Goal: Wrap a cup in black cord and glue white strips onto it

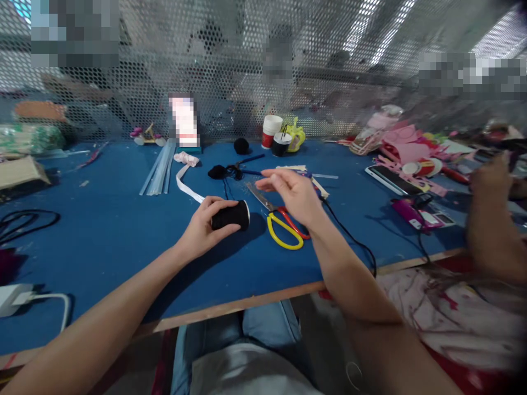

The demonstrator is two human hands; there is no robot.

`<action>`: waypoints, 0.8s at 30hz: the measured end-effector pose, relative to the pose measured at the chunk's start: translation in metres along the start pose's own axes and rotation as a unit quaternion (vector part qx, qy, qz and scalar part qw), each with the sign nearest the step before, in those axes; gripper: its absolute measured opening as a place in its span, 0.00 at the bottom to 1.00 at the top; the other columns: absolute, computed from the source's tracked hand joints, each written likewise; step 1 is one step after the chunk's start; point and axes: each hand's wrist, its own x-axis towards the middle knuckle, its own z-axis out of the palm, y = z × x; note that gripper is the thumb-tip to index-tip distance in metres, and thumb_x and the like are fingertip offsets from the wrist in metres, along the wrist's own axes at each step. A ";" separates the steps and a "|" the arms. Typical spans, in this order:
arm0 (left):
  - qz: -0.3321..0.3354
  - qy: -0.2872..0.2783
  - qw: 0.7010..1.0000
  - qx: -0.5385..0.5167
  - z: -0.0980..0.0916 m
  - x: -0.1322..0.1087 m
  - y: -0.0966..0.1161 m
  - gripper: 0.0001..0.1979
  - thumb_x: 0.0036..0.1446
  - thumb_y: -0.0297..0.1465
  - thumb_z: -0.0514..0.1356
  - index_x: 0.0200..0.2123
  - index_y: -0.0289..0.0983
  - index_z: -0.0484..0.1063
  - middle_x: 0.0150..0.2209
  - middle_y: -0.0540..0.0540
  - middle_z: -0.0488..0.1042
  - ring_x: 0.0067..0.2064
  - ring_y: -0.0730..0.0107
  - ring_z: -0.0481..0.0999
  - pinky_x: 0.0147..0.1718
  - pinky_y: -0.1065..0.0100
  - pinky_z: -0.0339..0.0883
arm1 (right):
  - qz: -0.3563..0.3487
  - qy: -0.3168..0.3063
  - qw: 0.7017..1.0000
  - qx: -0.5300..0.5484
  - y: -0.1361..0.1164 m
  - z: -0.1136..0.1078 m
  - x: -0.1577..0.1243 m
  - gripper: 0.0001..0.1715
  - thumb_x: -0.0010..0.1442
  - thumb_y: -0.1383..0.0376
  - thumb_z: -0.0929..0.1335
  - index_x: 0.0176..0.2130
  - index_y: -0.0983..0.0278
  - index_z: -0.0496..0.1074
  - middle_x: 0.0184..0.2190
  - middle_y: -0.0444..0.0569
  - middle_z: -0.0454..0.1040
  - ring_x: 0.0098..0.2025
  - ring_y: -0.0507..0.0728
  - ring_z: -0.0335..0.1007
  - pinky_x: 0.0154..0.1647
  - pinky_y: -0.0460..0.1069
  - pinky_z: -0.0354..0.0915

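My left hand point(205, 224) is wrapped round a spool of black thread point(225, 217) lying on its side just above the blue table. A black strand point(226, 189) runs near the spool towards a black yarn tuft point(217, 171). To the right, my right hand point(288, 192) hovers with its fingers stretched out to the left; I see nothing in them. Beneath it lies a pair of scissors point(269, 205) with one yellow and one red handle, blades pointing up and left. A white ribbon point(188, 189) ends by my left hand.
Behind stand a lit phone point(185, 123), a black pompom point(241, 145), cups point(272, 130) and glue sticks point(158, 173). A white charger point(16, 299) lies at left. On the right are a phone point(391, 180), a purple device point(415, 213), pink scraps and another person's arm point(494, 219).
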 end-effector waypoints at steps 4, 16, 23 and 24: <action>-0.017 0.032 0.999 0.001 -0.001 0.002 0.000 0.20 0.51 0.39 0.63 0.47 0.40 0.68 0.43 0.43 0.68 0.46 0.62 0.70 0.46 0.60 0.65 | -0.011 0.166 0.972 -0.167 -0.007 -0.050 0.012 0.15 0.61 0.56 0.62 0.39 0.65 0.68 0.28 0.49 0.77 0.29 0.54 0.74 0.35 0.50 0.69; -0.117 0.033 0.991 -0.061 0.001 0.001 0.001 0.24 0.49 0.40 0.63 0.48 0.38 0.67 0.44 0.43 0.71 0.44 0.61 0.72 0.42 0.60 0.68 | 0.200 -0.047 0.823 -0.530 0.046 -0.086 0.029 0.09 0.52 0.65 0.65 0.25 0.67 0.73 0.27 0.56 0.76 0.31 0.58 0.71 0.29 0.48 0.60; -0.132 0.021 0.987 -0.088 0.000 0.001 0.001 0.25 0.48 0.41 0.63 0.48 0.37 0.66 0.43 0.44 0.71 0.40 0.65 0.72 0.37 0.65 0.68 | 0.195 0.006 0.858 -0.475 0.052 -0.087 0.021 0.07 0.50 0.66 0.65 0.26 0.66 0.72 0.23 0.53 0.73 0.28 0.59 0.69 0.27 0.49 0.60; -0.132 0.023 0.987 -0.089 0.000 0.001 0.001 0.25 0.48 0.41 0.63 0.48 0.37 0.66 0.42 0.44 0.71 0.39 0.66 0.72 0.37 0.65 0.68 | 0.198 0.021 0.860 -0.469 0.053 -0.088 0.020 0.08 0.50 0.66 0.64 0.27 0.67 0.72 0.23 0.54 0.73 0.28 0.59 0.69 0.28 0.50 0.60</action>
